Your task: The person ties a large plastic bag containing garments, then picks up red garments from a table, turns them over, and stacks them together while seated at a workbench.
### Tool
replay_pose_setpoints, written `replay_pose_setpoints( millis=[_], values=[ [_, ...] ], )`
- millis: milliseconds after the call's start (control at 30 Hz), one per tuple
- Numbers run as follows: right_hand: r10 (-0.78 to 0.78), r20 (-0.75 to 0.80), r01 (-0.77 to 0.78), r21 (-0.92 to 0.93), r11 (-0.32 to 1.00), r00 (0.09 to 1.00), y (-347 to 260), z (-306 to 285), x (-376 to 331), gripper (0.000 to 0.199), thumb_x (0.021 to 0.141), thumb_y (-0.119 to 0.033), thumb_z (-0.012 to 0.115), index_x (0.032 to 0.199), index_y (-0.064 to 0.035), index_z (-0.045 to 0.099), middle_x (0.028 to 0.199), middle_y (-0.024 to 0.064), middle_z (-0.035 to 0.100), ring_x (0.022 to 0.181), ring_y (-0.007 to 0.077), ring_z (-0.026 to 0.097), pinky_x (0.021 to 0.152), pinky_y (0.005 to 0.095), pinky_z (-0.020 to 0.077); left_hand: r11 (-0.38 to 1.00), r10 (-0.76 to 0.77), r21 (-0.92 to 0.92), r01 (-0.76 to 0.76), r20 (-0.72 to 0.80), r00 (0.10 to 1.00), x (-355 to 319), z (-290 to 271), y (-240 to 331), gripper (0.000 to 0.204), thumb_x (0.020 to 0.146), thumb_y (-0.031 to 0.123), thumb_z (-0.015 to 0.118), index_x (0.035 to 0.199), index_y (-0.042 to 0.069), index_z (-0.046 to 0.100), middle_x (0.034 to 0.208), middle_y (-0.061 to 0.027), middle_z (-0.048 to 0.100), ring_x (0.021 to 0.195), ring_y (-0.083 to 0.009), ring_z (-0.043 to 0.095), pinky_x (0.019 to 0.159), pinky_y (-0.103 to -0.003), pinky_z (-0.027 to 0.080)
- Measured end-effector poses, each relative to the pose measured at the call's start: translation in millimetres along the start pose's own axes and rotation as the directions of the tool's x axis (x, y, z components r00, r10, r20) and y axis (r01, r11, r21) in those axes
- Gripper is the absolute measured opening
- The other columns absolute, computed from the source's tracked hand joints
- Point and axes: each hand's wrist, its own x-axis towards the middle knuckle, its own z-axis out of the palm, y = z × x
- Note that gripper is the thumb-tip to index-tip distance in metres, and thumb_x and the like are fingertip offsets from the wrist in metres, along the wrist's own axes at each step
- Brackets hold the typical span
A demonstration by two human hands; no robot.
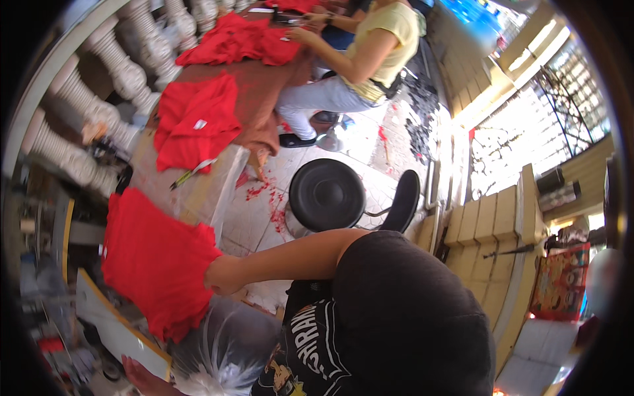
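Note:
My right arm reaches across to the left, and my right hand (226, 274) is closed on the edge of a red fabric garment (155, 261). The garment looks like a shirt, with a small white tag at its far left edge. It hangs spread out at the near end of the table. My left hand (142, 377) is low at the left, below the garment, its fingers stretched out and holding nothing. Beside it, under the garment, is a clear plastic bag (228, 346).
More red garments (198, 122) lie on a brown-covered table (261, 92), with a slim yellow-green tool (191, 174) near them. Another person in a yellow shirt (389, 39) works at the far end. A round black stool (327, 195) stands on the tiles. White balusters (119, 69) line the left.

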Motion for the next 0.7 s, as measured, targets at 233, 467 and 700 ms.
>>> replay_pose_setpoints(
  millis=[233,467,700],
  values=[
    [0.445,0.15,-0.419,-0.177,0.891,0.883,109,-56,-115,0.027,0.072,-0.016,0.056,0.097,-0.0095,0.065,0.091,0.012,0.065,0.089,0.0291,0.063,0.073,0.0425,0.0494,0.327,0.889,-0.926,0.19,0.369,0.27,-25,141,293,0.033,0.093,0.031,0.05,0.095,-0.001,0.059,0.102,-0.0178,0.061,0.097,-0.0269,0.057,0.086,-0.038,0.044],
    [0.905,-0.202,-0.927,-0.037,0.374,0.373,168,-101,-309,0.035,0.07,-0.023,0.059,0.101,-0.0088,0.064,0.11,0.0151,0.06,0.113,0.0298,0.05,0.091,0.0448,0.0406,0.068,0.969,-0.189,0.98,-0.222,-0.111,-69,183,452,0.089,0.087,0.065,0.028,0.132,-0.012,0.033,0.136,-0.0331,0.032,0.127,-0.0435,0.034,0.103,-0.049,0.028],
    [0.783,-0.429,-0.868,0.416,-0.27,-0.45,173,-46,-419,0.085,0.073,-0.031,0.067,0.14,-0.0049,0.022,0.14,0.0222,0.029,0.131,0.0368,0.026,0.102,0.0521,0.0273,-0.127,0.991,0.038,0.991,-0.034,0.128,-92,178,476,0.082,0.091,0.05,0.041,0.127,-0.022,0.029,0.136,-0.0352,0.03,0.129,-0.0395,0.033,0.104,-0.045,0.028]
  ],
)
